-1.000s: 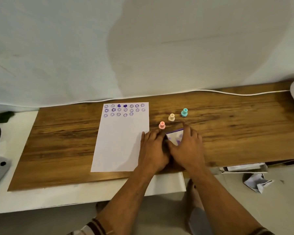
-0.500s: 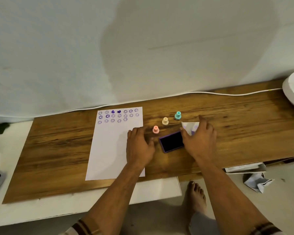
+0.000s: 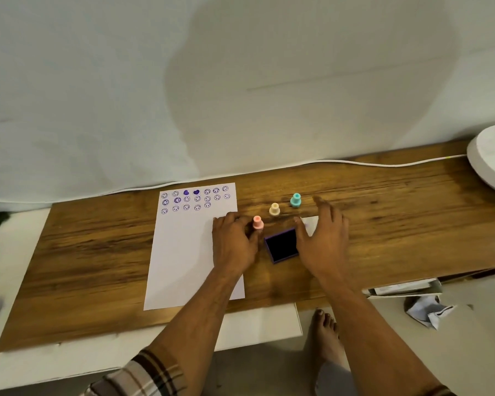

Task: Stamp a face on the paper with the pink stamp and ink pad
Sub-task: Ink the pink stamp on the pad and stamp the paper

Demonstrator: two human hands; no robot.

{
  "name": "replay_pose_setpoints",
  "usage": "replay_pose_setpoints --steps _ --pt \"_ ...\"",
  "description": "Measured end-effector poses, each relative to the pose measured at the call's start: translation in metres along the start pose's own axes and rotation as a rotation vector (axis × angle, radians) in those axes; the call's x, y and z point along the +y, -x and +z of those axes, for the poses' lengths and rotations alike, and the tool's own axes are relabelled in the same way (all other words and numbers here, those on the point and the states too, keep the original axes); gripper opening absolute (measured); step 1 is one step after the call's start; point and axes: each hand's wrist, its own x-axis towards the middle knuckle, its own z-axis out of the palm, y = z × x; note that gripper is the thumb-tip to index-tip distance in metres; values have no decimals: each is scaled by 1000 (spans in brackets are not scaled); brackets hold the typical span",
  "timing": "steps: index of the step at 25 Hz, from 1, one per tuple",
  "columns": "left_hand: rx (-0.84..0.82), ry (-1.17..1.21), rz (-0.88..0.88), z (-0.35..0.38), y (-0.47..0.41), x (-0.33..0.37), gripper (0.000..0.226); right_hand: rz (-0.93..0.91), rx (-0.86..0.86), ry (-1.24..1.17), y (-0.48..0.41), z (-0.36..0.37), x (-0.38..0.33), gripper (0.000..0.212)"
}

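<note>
The pink stamp (image 3: 258, 223) stands upright on the wooden board (image 3: 397, 224), just beyond the thumb of my left hand (image 3: 235, 242). That hand lies palm down on the right edge of the white paper (image 3: 189, 252) and holds nothing. Rows of purple faces fill the paper's top. The open ink pad (image 3: 282, 244), dark inside a purple frame, sits between my hands. My right hand (image 3: 323, 241) hovers beside it with fingers spread, motion-blurred, above the pad's white lid (image 3: 311, 224).
A cream stamp (image 3: 274, 209) and a teal stamp (image 3: 295, 200) stand behind the pad. A white cable (image 3: 369, 163) runs along the wall. A white round object (image 3: 492, 155) sits at the far right. Crumpled paper (image 3: 426, 308) lies on the floor, near my bare foot (image 3: 323, 327).
My right hand lifted the lid off the ink pad, carried it to the right and let it go. My left hand slid left off the pad onto the paper's edge by the pink stamp.
</note>
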Motion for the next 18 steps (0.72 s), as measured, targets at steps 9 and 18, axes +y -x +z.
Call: replay_pose_setpoints --steps 9,18 --pt "58 20 100 -25 49 -8 39 81 -358 -457 26 18 -41 19" --pt "10 648 -155 -38 72 -14 28 316 -420 -863 50 18 -48 11"
